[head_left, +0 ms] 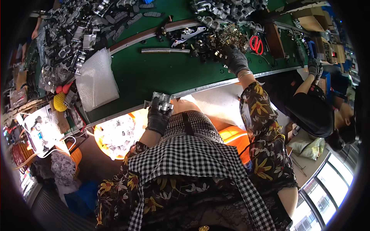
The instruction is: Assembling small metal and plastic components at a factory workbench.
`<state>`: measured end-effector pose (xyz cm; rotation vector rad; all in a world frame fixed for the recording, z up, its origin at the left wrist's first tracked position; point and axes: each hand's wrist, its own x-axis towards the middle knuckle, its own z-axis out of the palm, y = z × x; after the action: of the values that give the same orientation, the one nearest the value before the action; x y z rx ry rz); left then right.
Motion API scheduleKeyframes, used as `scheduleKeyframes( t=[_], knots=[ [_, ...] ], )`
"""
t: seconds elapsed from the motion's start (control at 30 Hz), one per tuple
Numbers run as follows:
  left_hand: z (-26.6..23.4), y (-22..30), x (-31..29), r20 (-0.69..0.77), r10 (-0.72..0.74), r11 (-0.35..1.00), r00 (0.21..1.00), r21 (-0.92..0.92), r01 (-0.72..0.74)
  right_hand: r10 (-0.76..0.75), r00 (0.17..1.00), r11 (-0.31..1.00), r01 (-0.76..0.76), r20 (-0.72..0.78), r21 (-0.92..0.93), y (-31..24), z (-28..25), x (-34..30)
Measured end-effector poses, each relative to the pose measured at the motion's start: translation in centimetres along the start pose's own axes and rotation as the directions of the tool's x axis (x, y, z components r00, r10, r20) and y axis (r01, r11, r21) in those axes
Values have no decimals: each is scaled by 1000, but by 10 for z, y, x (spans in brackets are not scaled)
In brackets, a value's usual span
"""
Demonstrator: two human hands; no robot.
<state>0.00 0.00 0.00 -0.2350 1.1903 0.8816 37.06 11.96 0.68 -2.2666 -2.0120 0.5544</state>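
My left hand (157, 120), in a dark grey glove, grips a silver metal brake caliper (163, 101) at the front edge of the green bench (142, 81). My right hand (236, 60), gloved alike, reaches over the bench to a heap of small brass-coloured metal clips (234, 35). Its fingers are drawn together at the near side of the heap; whatever lies between the fingertips is hidden. Red-handled scissors (256, 45) lie just right of that hand. Left of it, a smooth metal rod (165, 50) rests on the bench, near silver lever-like parts (189, 34).
Many metal castings (77, 34) cover the bench's left end, beside a sheet of bubble wrap (97, 80). More castings (227, 9) are heaped at the back. An orange tub (101, 140) of parts stands below the edge. To the right, a co-worker (314, 109) sits at the bench.
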Motion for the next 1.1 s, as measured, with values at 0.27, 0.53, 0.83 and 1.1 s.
scheduleKeyframes(
  t=[0.27, 0.53, 0.83, 1.1],
  knots=[
    [-41, -24, 43, 400, 391, 721, 829, 428, -546, -48, 995, 948, 75, -91, 310, -16, -21, -12],
    [-10, -5, -5, 88, 180, 953, 980, 230, -196, -538, 829, 732, 372, 149, 571, -149, 7, -54],
    [11, -5, -13, -50, 220, 970, 974, 113, -214, -853, 520, 506, 798, 50, 327, -175, 41, -31],
    [-5, -20, 9, -109, 242, 966, 964, 116, -229, -750, 659, 577, 617, 49, 536, -200, 44, -38]
  ],
)
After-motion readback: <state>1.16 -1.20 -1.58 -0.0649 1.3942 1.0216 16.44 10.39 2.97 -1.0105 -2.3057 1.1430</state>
